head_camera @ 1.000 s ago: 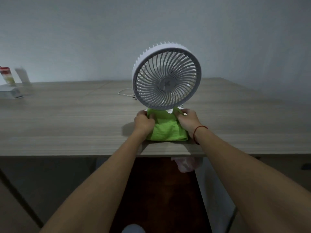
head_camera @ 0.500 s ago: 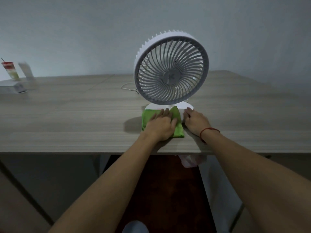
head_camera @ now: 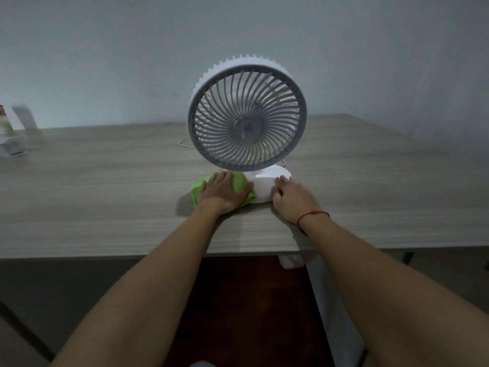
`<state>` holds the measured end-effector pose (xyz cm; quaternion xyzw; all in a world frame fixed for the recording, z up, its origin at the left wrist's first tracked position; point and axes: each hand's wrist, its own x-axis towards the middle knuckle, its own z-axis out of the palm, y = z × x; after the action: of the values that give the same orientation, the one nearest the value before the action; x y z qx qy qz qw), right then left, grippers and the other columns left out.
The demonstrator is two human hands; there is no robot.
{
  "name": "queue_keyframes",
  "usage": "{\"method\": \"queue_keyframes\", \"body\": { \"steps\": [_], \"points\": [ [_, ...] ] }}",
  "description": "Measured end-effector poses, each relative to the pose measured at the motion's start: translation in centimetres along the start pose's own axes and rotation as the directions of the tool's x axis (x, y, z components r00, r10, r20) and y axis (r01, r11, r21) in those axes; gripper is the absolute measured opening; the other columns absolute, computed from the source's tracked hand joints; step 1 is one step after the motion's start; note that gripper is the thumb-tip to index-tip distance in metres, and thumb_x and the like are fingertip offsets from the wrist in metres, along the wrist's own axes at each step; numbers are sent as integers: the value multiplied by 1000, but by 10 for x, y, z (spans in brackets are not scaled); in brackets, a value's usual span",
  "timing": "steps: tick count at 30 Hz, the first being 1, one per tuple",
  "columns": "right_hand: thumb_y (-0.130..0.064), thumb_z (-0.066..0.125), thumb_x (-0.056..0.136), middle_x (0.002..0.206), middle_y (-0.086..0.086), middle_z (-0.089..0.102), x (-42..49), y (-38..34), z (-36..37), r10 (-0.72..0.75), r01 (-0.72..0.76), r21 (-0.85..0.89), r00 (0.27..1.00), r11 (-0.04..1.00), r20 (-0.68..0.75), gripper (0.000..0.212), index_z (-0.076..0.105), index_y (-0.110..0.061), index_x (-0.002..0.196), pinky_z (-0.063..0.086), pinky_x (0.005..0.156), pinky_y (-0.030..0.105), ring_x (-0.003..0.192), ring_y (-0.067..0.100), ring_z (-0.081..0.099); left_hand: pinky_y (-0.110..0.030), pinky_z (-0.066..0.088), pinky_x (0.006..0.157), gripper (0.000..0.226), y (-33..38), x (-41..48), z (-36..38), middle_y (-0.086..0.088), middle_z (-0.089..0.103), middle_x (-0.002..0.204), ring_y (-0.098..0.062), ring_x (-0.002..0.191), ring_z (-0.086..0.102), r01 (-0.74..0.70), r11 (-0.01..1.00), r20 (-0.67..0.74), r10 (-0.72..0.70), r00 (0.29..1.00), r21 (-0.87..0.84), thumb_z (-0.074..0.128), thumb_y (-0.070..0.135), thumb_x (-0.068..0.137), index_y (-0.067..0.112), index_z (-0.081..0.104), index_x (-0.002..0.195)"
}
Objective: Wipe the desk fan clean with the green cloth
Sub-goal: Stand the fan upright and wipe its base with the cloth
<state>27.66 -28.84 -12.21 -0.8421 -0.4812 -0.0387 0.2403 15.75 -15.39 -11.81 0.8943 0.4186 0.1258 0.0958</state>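
Flat-fingered, the left hand [head_camera: 223,193] presses the crumpled green cloth [head_camera: 240,181] against the round white plastic desk fan's [head_camera: 247,128] base. The right hand [head_camera: 291,197], fingers relaxed, steadies it. The grille probably remains to wipe.

One fan [head_camera: 247,128], one green cloth [head_camera: 238,182], two hands [head_camera: 223,193] [head_camera: 292,198].

Your left hand [head_camera: 223,193] lies flat on the green cloth [head_camera: 239,181], fingers straight, pressing it onto the counter [head_camera: 105,194] against the left side of the desk fan [head_camera: 247,128]'s white base [head_camera: 266,185]. Your right hand [head_camera: 291,198], a red string [head_camera: 313,215] round its wrist, rests with relaxed fingers on the base's right edge. The fan stands upright, grey grille facing you. A thin white cable [head_camera: 185,143] loops behind it.
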Motion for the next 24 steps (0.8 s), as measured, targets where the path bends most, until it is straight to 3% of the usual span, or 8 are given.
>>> {"method": "queue_keyframes", "body": {
  "steps": [4,8,10,16,21,24],
  "points": [
    [-20,29,100,151,14,35,1,-4,-3,-71,74,-45,996,996,59,44,42,-1,138,23,112,38,140,32,27,-41,7,123,61,0,7,1,-3,16,163,-24,151,9,-89,995,28,88,996,37,22,47,98,18,21,152],
    [-19,30,101,147,17,42,0,-5,-7,-96,95,9,990,995,103,43,43,1,137,20,112,34,139,33,29,-31,7,123,50,8,-11,3,0,23,161,-14,149,16,-350,936,33,349,937,30,20,35,103,26,23,152],
    [-20,32,101,147,16,43,-1,-5,-7,-88,84,47,992,995,90,42,46,-1,136,22,112,34,140,31,28,-28,8,122,49,9,-20,2,2,26,160,-12,148,19,-398,917,12,398,917,12,23,36,103,28,25,151],
    [-21,32,101,150,12,41,0,-3,-7,-72,67,61,994,996,87,43,46,-3,137,23,114,34,142,28,27,-39,25,116,58,-7,15,-1,-6,37,154,-26,140,36,-181,976,13,180,984,122,15,45,98,23,33,148],
    [-19,32,101,146,15,44,1,-3,-6,-58,51,78,995,996,84,41,48,1,133,22,109,31,140,31,29,-43,26,117,55,-20,28,3,-10,28,157,-29,142,32,-8,997,-35,5,999,-79,18,38,98,17,33,147],
    [-18,33,101,146,15,44,1,-5,-6,-42,34,94,996,995,83,41,48,2,133,21,108,30,140,31,29,-38,20,118,49,-16,16,3,-14,35,154,-30,142,32,-110,992,-72,105,992,-63,21,31,102,14,37,146]
  ]
}}
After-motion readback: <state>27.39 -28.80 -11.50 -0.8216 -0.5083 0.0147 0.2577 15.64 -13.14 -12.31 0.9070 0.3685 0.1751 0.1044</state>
